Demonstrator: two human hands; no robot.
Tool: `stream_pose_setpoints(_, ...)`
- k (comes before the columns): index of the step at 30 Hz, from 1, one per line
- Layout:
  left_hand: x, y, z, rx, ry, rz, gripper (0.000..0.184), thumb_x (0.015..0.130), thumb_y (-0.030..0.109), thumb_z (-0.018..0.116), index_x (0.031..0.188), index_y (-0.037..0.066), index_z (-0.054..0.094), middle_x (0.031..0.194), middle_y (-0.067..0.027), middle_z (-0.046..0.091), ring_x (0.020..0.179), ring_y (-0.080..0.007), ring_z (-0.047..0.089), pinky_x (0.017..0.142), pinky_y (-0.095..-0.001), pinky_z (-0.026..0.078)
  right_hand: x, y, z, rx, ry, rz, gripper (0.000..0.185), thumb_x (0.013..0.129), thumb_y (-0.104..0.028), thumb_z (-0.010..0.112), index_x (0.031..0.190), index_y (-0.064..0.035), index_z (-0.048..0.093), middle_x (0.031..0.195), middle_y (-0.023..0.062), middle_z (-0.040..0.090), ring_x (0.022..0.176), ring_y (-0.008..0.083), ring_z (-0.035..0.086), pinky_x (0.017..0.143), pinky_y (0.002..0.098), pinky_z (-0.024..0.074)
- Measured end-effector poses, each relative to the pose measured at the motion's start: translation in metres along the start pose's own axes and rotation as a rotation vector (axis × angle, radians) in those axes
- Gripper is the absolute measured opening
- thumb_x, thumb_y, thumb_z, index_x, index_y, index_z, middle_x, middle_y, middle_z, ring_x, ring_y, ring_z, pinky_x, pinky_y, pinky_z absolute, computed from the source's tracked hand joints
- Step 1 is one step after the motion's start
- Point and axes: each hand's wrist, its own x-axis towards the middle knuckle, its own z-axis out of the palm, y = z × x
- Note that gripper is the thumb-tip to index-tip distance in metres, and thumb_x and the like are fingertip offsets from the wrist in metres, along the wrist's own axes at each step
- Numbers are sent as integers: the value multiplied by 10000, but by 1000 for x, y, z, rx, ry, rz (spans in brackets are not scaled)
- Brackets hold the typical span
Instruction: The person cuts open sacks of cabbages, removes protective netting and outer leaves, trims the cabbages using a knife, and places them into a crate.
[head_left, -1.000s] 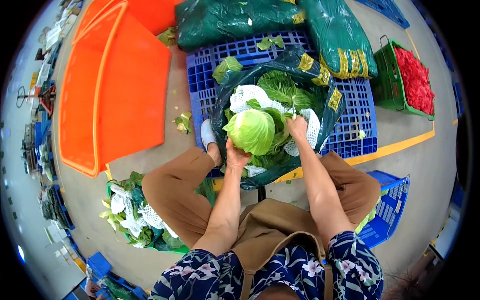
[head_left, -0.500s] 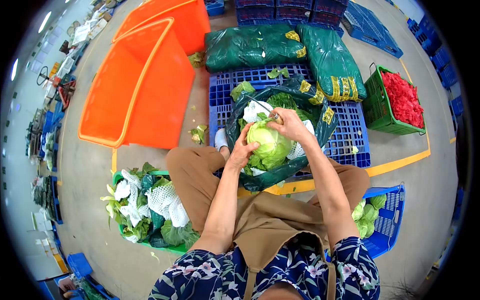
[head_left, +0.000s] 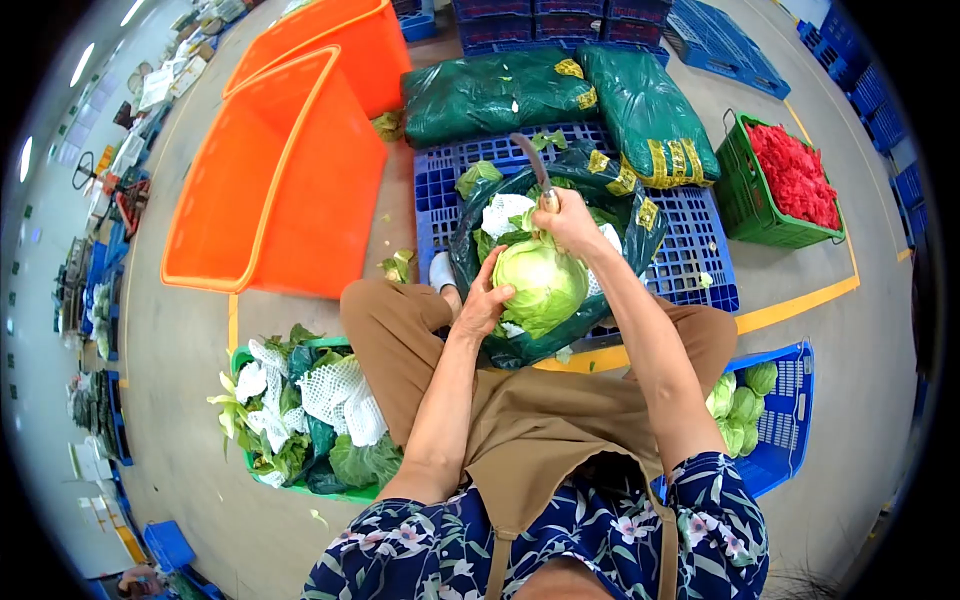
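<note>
Blue pallet (head_left: 705, 240), grey floor (head_left: 180, 420), orange bins (head_left: 335, 190); left grip (head_left: 484, 302) on cabbage (head_left: 542, 290).

A pallet (head_left: 706, 262) is set at the upper centre of the frame, with an open bag (head_left: 528, 350) placed at its near side and two closed bags (head_left: 500, 97) laid at its far side. Two bins (head_left: 325, 190) are stood at the upper left, one behind the other. A filled crate (head_left: 742, 195) is placed to the pallet's right. At the lower left, leaves (head_left: 365, 462) and netting (head_left: 340, 398) are heaped in a tub (head_left: 352, 493); at the lower right, cabbages (head_left: 746, 405) are contained in a basket (head_left: 790, 420).
</note>
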Motion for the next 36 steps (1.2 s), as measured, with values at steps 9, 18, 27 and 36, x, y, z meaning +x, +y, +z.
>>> stream_pose_setpoints(9,9,-15,2,20,-61,-57,936,667,186,781,1432,38,262,1346,-121,427,1233,-246,446,1035,-368,369,-10,5,-20,-381,-369,-110,248,690,-119,751,839,7,599,649,65,587,624,172,565,578,325,432)
stream_pose_setpoints(18,11,-27,6,6,-65,-145,931,669,179,771,1436,45,259,1364,-115,407,1253,-240,424,1046,-373,358,-23,14,-30,-472,-166,-75,291,697,-173,721,782,20,522,664,162,578,624,264,576,558,395,424)
stream_pose_setpoints(27,10,-36,1,-11,-83,-154,918,692,202,753,1442,57,244,1371,-104,404,1258,-244,420,1047,-383,358,-34,22,-25,-648,-257,-375,185,732,-117,683,799,9,566,641,205,573,581,368,569,548,417,450)
stream_pose_setpoints(36,8,-52,14,-101,-73,-188,935,670,410,762,1420,93,302,1366,-90,428,1243,-257,443,1027,-420,389,-12,48,-28,-127,342,-53,75,746,31,552,791,21,494,632,148,569,540,271,594,503,400,497)
